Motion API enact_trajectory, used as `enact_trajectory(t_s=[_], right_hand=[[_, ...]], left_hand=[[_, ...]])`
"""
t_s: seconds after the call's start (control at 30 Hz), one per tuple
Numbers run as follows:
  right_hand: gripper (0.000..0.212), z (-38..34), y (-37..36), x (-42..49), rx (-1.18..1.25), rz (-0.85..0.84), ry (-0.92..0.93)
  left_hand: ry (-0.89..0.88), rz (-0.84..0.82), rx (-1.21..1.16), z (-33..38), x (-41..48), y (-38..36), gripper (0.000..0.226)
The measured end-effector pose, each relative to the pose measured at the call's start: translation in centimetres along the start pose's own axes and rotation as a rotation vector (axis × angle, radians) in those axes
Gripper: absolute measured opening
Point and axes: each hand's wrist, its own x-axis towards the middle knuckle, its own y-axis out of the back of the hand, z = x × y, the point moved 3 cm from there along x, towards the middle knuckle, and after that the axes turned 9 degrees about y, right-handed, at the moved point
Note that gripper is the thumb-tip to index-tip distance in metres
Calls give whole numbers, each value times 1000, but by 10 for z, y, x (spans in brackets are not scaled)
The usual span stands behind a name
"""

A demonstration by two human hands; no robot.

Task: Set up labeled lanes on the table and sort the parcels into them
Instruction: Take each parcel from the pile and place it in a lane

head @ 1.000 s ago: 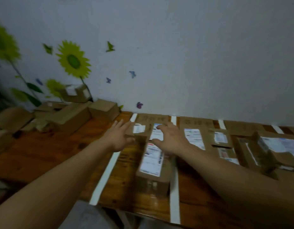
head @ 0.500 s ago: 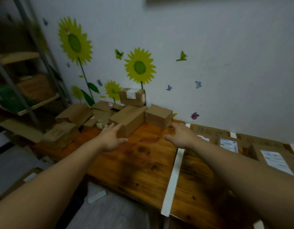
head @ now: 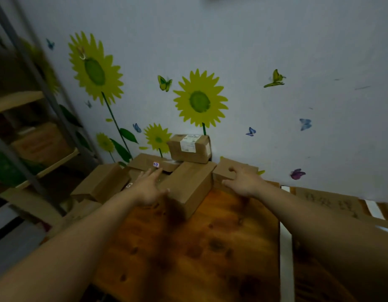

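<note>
Left hand point(head: 148, 188) and right hand point(head: 243, 180) sit closer to the box pile point(head: 188, 182) now, grips loose, empty. Tape lane point(head: 286, 247) lower right is down; pile's unsorted.

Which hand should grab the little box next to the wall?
The right hand: its curved fingers are right at the small box, while the left hand is on the far side of the long box between them.

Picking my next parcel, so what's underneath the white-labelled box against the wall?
The labelled box seems to rest on a flat parcel, with the long box in front. Its underside and whatever is behind are hidden.
</note>
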Motion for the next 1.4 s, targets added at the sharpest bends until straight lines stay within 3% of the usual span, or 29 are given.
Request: enact_trajectory(t_s=[0.07,0.2,0.47,0.63,0.77,0.83,0.93,1.03,1.17,1.4], right_hand=[[58,-2,5,29,2,22,3],[68,-12,7,78,50,14,-57],[67,-26,-5,171,89,84,-105],[63,-42,-17,225,170,175,-179],[62,-53,-34,266,337,239,-259],[69,-55,-43,279,413,278,-330],[69,-52,-53,287,450,356,-420],[70,-49,-54,281,419,404,-489],[72,-60,-42,256,366,516,-394],[61,-100,8,172,400,737,-30]], left_hand=[[-17,-4,-18,3,28,5,83],[-45,-14,-30,7,81,16,82],[-235,-43,-127,24,204,32,78],[-272,-71,-344,26,284,32,66],[-154,-182,-605,20,338,23,80],[-86,-297,-704,19,358,15,71],[-73,-464,-878,20,370,4,32],[-113,-469,-922,20,370,0,31],[-280,-326,-949,15,344,13,39],[-547,-85,-1048,18,241,77,46]])
